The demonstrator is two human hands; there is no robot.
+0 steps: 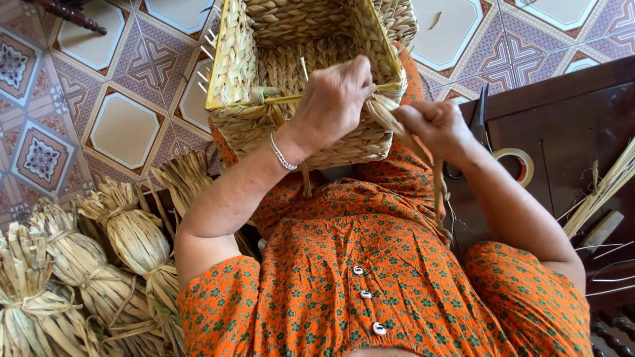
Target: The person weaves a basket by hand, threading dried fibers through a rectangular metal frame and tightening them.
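Note:
A square woven straw basket [251, 66] with a yellow wire rim rests on my lap, its open top facing the floor side. My left hand [331, 102], with a silver bracelet at the wrist, presses on the basket's near rim at the corner. My right hand [433, 125] is closed on a flat dried straw strand [438, 188] that runs from the basket's corner down past my lap. I wear an orange flowered dress.
Several tied bundles of dried straw [86, 264] lie on the floor at lower left. A dark wooden table [569, 125] at right carries a tape roll [519, 162], scissors [481, 109] and loose straws [605, 188]. Patterned tiles [119, 99] cover the floor.

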